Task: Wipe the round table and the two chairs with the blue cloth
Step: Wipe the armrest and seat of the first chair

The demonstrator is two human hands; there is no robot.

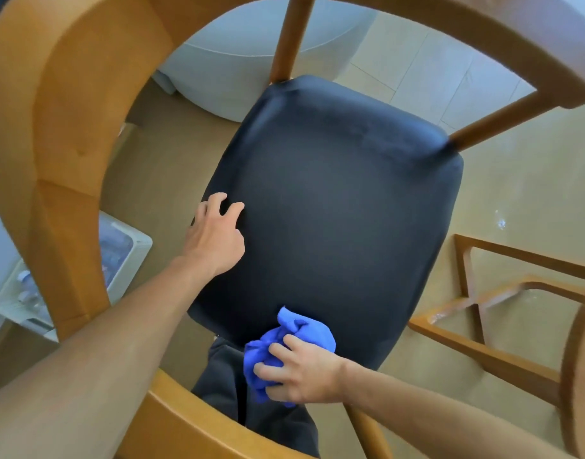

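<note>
A curved wooden chair back arcs across the bottom of the view, and over it a person reaches with both arms toward the dark padded seat below. The right hand clutches the blue cloth, bunched into a wad, at the near edge of the seat. The left hand grasps nothing; its fingers are loosely bent, with the tips at the seat's left edge, seemingly steadying the chair. The seat appears to be the surface in hand. To do it well, the cloth would be better flattened under the palm than balled, then drawn in overlapping strokes from the near edge to the far corners, where the 2 wooden posts meet the padding. The frame would want wiping too. A second wooden chair frame stands to the right on the floor; the round table cannot be identified for certain.
</note>
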